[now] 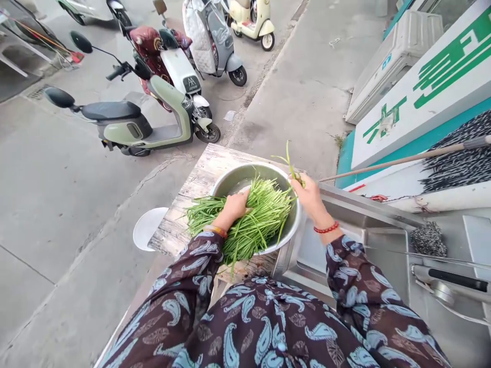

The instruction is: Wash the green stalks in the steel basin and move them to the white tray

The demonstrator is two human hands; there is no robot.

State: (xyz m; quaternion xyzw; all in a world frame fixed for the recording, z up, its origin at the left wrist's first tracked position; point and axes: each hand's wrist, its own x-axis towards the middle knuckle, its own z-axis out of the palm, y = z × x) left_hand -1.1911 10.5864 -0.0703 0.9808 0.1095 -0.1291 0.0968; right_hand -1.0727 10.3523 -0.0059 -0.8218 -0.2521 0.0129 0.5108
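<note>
A wide metal basin (225, 185) is heaped with long, thin green stalks that look like chives (264, 209), their leafy ends hanging over the near and left rim. My left hand (235, 206) presses into the heap, its fingers closed around some of the stalks and partly hidden by them. Above the basin's right rim, my right hand (307, 193) pinches a few loose chives, one bent end sticking up past the fingers. The basin stands on a weathered wooden board (180, 220).
A stainless steel sink (345, 225) adjoins the board on the right. Beyond it lie a scouring pad (428, 239) and a long mop handle (395, 162). A white round lid or plate (144, 229) shows below the board's left edge. Several scooters, including a green one (126, 130), are parked ahead.
</note>
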